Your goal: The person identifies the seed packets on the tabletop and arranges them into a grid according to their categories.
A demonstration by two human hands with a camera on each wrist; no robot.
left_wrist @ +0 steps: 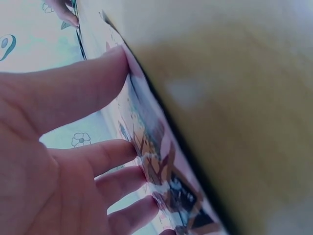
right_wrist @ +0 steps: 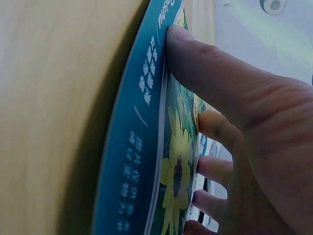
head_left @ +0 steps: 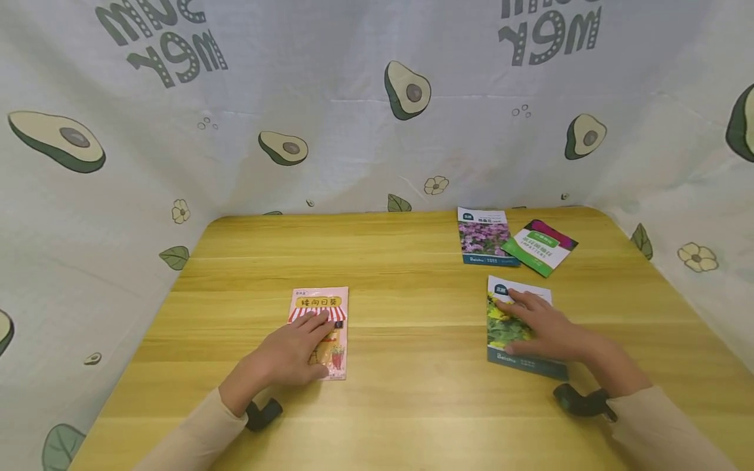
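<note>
A pink seed packet with a striped awning print lies flat on the table, left of the middle. My left hand rests on it with spread, fairly straight fingers; in the left wrist view, the thumb and fingertips touch the packet's printed face. Farther right lies a seed packet with yellow flowers and a blue-green lower band. My right hand lies over its right part, fingers spread. The right wrist view shows the thumb against the packet and the fingertips along its flower picture.
Behind the right hand lie a pink-flower seed packet and a green-and-white packet, their edges overlapping. The wooden table meets a white avocado-print cloth at the back and sides. Each wrist carries a black device.
</note>
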